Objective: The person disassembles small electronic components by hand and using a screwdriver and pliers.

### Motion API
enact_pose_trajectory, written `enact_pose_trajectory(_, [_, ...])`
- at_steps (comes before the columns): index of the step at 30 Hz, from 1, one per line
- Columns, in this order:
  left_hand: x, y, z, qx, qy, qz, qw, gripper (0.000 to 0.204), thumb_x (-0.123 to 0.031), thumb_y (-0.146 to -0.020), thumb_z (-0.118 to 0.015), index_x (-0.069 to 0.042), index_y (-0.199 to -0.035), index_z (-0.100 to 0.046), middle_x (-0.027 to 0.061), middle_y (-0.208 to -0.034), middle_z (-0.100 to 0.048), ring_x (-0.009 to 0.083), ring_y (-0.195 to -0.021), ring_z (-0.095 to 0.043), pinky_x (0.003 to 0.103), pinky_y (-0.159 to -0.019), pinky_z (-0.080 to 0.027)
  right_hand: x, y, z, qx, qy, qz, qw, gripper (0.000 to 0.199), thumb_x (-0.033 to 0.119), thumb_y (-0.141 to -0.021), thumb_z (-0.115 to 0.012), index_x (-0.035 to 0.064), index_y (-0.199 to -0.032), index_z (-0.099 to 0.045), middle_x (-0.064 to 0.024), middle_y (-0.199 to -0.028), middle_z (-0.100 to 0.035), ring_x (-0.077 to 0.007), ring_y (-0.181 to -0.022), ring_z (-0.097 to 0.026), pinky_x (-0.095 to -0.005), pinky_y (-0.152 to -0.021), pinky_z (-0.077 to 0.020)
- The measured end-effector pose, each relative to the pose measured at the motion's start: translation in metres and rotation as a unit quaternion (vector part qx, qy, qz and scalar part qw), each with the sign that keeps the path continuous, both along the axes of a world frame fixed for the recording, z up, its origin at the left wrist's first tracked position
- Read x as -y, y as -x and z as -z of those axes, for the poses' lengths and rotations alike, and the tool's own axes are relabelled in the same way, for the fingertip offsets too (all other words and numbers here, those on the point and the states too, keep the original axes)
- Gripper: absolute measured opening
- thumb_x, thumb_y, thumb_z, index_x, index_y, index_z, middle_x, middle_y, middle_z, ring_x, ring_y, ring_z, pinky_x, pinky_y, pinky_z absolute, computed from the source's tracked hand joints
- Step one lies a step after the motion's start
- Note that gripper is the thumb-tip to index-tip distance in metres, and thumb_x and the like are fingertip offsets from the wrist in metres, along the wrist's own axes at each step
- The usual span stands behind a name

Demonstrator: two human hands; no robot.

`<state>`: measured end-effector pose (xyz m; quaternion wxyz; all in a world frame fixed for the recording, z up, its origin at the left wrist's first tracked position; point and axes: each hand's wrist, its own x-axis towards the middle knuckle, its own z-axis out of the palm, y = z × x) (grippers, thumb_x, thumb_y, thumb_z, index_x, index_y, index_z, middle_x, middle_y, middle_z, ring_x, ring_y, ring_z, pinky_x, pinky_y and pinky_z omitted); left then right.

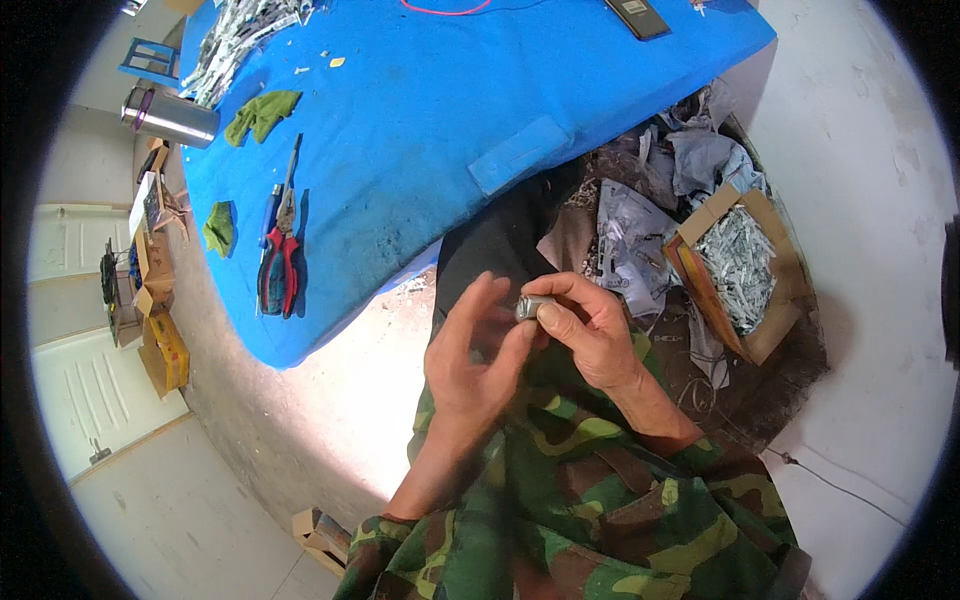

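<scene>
Clamped a small silvery metal cylinder (534,308) between the thumb and fingers of the right hand (600,340), above the lap and short of the near edge of the table. Held the left hand (468,368) just beside, loosely open, with fingers blurred; could not tell about contact with the cylinder. Had both hands close together in front of camouflage clothing (620,500).

Had ahead a table under blue cloth (400,130). Saw on it, at left, pliers with red-and-black handles (290,250), and near them two crumpled green cloth pieces (262,117). Saw farther off a steel flask (178,118) by the left edge, a heap of silvery strips (240,42), a red cord (445,12) and a dark phone-like device (637,16) along the far side.

Saw at right, beside the table, an open cardboard box (708,212) filled with silvery strips, with grey plastic bags (625,240) near it. Saw at far left a yellow carton (172,350).
</scene>
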<state>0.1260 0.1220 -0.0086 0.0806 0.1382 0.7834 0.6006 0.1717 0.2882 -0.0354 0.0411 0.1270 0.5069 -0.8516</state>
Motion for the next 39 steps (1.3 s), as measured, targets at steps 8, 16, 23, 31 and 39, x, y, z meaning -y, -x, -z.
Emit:
enact_pose_trajectory(8, [0.036, 0.009, 0.003, 0.104, -0.04, 0.025, 0.993, 0.046, 0.0, -0.092, -0.075, 0.002, -0.136, -0.061, 0.0123, -0.117, -0.072, 0.0174, -0.103, -0.07, 0.03, -0.089, -0.058, 0.017, 0.012, -0.016, -0.074, -0.26, -0.059, 0.961, 0.046, 0.004, -0.094, -0.068, 0.0021, -0.138, -0.055, -0.017, -0.109, -0.074, -0.0207, -0.101, -0.074, -0.0329, -0.087, -0.0573])
enact_pose_trajectory(16, [0.06, 0.008, 0.006, 0.206, -0.14, -0.014, 0.968, 0.039, 0.0, -0.091, -0.074, 0.002, -0.129, -0.063, 0.0075, -0.111, -0.071, 0.0143, -0.102, -0.067, 0.029, -0.091, -0.055, 0.03, 0.019, -0.027, -0.059, -0.291, -0.078, 0.952, 0.029, 0.008, -0.09, -0.078, -0.0001, -0.116, -0.069, -0.0111, -0.103, -0.075, -0.0151, -0.09, -0.073, -0.0297, -0.078, -0.0575])
enact_pose_trajectory(23, [0.073, 0.006, 0.018, 0.231, -0.209, 0.006, 0.95, 0.038, -0.002, -0.093, -0.075, 0.003, -0.129, -0.063, 0.0071, -0.113, -0.071, 0.0137, -0.105, -0.066, 0.029, -0.093, -0.054, 0.04, 0.026, -0.027, -0.104, -0.303, -0.061, 0.945, 0.026, 0.003, -0.086, -0.081, -0.0003, -0.111, -0.072, -0.007, -0.1, -0.074, -0.0108, -0.082, -0.07, -0.0247, -0.069, -0.0541])
enact_pose_trajectory(31, [0.084, 0.009, 0.021, 0.254, -0.223, 0.019, 0.941, 0.031, -0.002, -0.094, -0.073, 0.004, -0.124, -0.066, 0.006, -0.111, -0.07, 0.0128, -0.102, -0.065, 0.028, -0.092, -0.052, 0.048, 0.036, -0.023, -0.131, -0.29, -0.083, 0.944, 0.02, -0.001, -0.09, -0.075, -0.0026, -0.109, -0.072, -0.0093, -0.101, -0.073, -0.0127, -0.083, -0.069, -0.0259, -0.073, -0.0558])
enact_pose_trajectory(39, [0.108, 0.008, 0.028, 0.284, -0.149, 0.018, 0.947, 0.021, -0.007, -0.092, -0.075, 0.001, -0.111, -0.071, -0.0021, -0.095, -0.064, 0.0062, -0.088, -0.058, 0.022, -0.079, -0.048, 0.066, 0.047, -0.005, -0.128, -0.317, -0.128, 0.931, 0.011, 0.001, -0.091, -0.072, -0.003, -0.1, -0.074, -0.0107, -0.094, -0.073, -0.0157, -0.081, -0.068, -0.0295, -0.071, -0.0528])
